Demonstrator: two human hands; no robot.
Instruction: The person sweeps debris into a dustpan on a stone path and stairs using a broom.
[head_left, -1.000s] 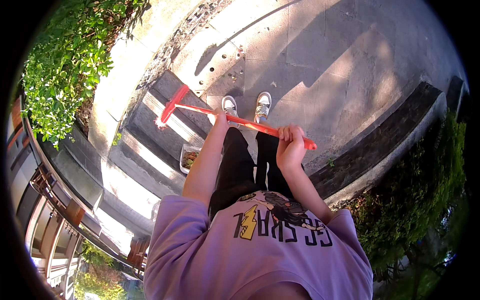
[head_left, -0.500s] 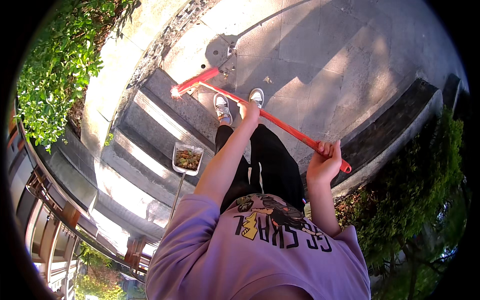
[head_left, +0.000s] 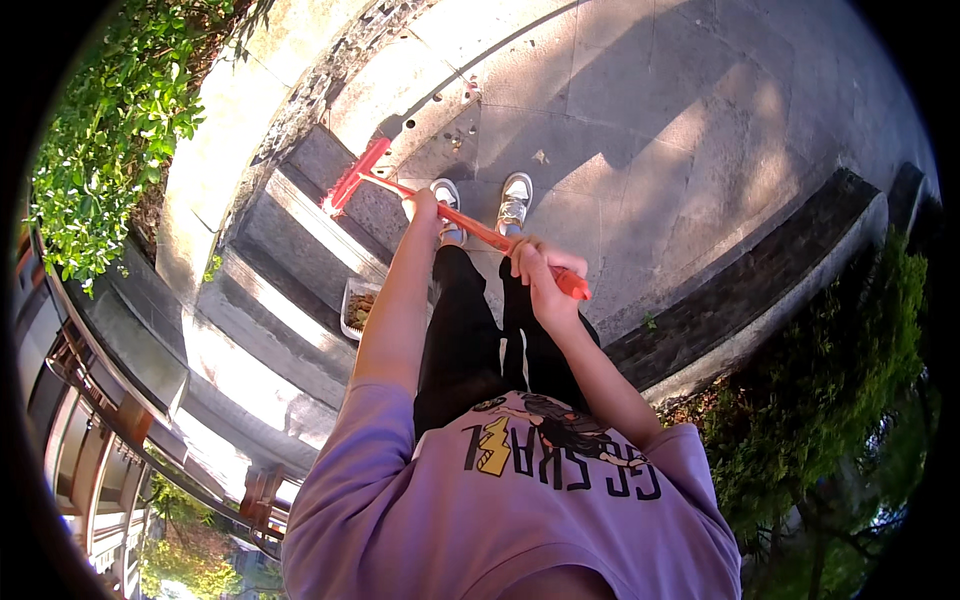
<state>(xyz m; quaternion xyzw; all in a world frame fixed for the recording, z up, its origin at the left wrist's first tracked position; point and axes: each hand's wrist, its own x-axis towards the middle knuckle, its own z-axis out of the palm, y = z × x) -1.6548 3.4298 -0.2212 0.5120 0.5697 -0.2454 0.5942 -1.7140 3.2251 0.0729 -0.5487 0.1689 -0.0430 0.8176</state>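
Note:
A red broom [head_left: 478,232] slants across in front of me, its bristled head [head_left: 358,178] at the left, by the edge of the lowest step. My left hand [head_left: 423,207] is wrapped round the handle not far from the head. Close to the handle's other end, my right hand [head_left: 545,268] grips it, with the red tip sticking out past the fingers. Beside my left forearm is a white long-handled dustpan [head_left: 351,316] holding brown leaves; the forearm hides part of the pan, and its handle is out of sight.
Stone steps [head_left: 290,262] climb on the left, with leafy shrubs [head_left: 120,150] beyond. A low curved wall [head_left: 750,280] borders the right, backed by a dark green bush [head_left: 820,370]. Bits of debris [head_left: 458,140] lie on the paving ahead of my shoes [head_left: 515,200].
The broom and both hands have shifted left, and the head now lies closer to the steps. My right hand has come nearer my left. My left forearm now covers more of the dustpan.

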